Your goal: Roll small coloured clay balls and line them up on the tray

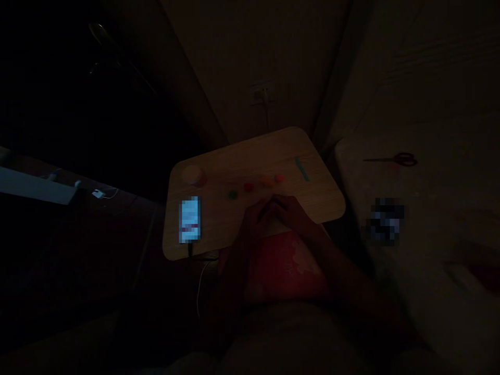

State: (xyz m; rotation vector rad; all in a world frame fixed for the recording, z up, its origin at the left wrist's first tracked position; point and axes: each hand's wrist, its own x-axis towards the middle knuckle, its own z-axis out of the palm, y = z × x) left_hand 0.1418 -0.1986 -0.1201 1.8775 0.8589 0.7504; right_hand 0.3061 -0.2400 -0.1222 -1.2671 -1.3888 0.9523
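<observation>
The scene is very dark. My left hand (255, 213) and my right hand (288, 208) meet at the near edge of a light wooden table (219, 164), their curled fingers touching. Whatever lies between the fingers, if anything, is hidden in shadow. Just beyond them is a loose row of small soft-looking lumps: a green lump (233, 194), a red lump (249, 186), an orange lump (267, 180) and a pink lump (279, 178). Farther right lies a flat teal strip (302, 169), its kind unclear.
A tub with a pale lid (193, 175) stands at the table's left, and a lit phone (189, 220) with a cable lies nearer. On the pale surface to the right are scissors (396, 159) and a blurred-out object (386, 221). A wall socket (261, 95) holds a plug.
</observation>
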